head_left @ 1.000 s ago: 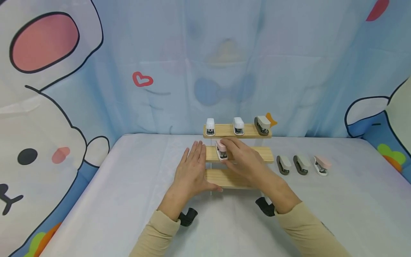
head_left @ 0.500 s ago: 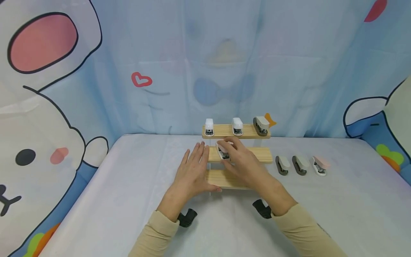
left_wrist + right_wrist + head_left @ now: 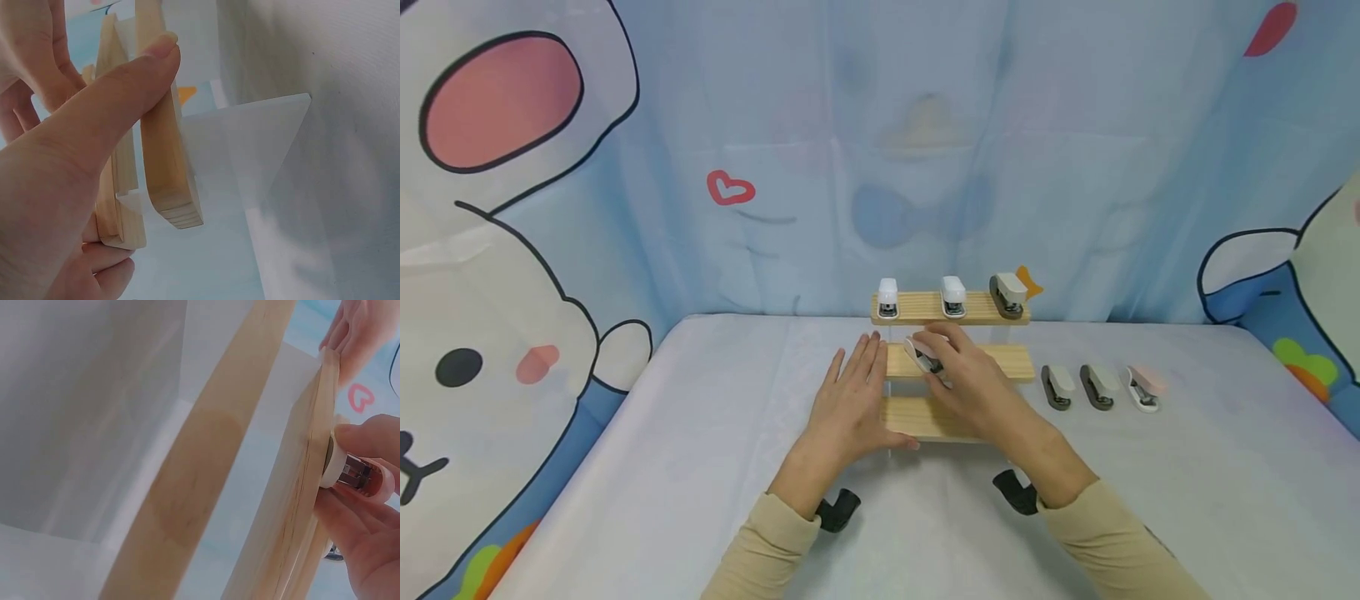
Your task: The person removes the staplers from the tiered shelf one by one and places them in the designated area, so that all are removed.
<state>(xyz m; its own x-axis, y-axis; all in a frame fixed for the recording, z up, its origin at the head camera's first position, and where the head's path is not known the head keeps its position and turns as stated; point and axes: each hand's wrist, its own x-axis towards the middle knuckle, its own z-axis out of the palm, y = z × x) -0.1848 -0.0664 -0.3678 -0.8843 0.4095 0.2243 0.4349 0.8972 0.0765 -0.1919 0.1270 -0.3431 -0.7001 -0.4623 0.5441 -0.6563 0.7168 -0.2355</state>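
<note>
A small pink-and-white stapler (image 3: 922,353) is at the middle board (image 3: 1006,362) of a three-step wooden rack. My right hand (image 3: 973,379) pinches it between thumb and fingers. In the right wrist view the stapler (image 3: 362,476) has its white base against the board, and its pink top faces away from it. My left hand (image 3: 848,400) lies with straight fingers along the rack's left end. Its thumb rests on the bottom board (image 3: 936,418), as the left wrist view also shows.
Two white staplers (image 3: 953,297) and a grey one (image 3: 1007,295) stand on the top board (image 3: 917,308). Right of the rack are two grey-green staplers (image 3: 1098,387) and a pink one (image 3: 1145,388) on the white cloth (image 3: 1187,483). Clear side panels (image 3: 250,137) support the boards.
The stapler in my right hand has turned on the middle board, from nearly straight to slanted, its front end toward the right. My left hand has stayed in place.
</note>
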